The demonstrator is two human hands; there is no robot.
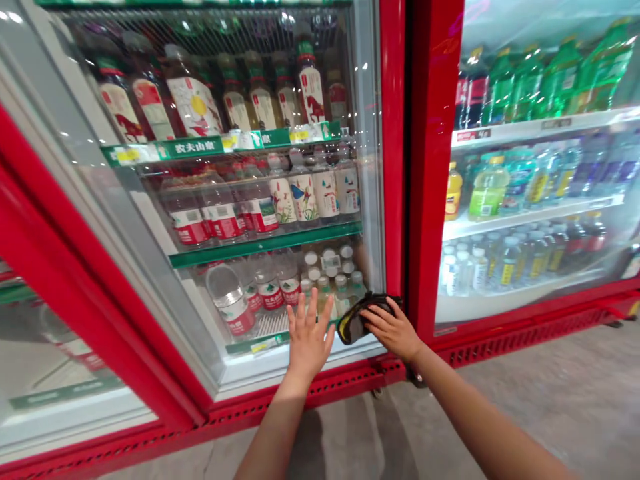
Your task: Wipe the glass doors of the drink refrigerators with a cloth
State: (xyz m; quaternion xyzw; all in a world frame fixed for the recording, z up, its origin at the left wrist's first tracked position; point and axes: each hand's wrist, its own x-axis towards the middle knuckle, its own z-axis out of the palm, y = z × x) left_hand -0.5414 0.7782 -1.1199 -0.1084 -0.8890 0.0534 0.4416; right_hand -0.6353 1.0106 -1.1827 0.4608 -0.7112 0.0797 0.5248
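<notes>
My left hand (309, 339) is spread with fingers apart, in front of the lower part of a glass fridge door (280, 360), holding nothing. Whether it touches the glass I cannot tell. To its right, my right hand (393, 327) grips a black brush-like or cloth-like item with a yellow part (354, 325), against the lower right of the glass beside the red frame (395, 200). Behind the glass stand clear water bottles with red labels (270, 293), a large tilted bottle (233, 303) and small bottles with white caps (330, 270).
A second red fridge (430, 200) with shelves of green, yellow and clear bottles stands at the right. Another door (65, 360) is at the lower left. Grey floor (480, 413) lies below, with a red vented base (350, 387) along the fridge.
</notes>
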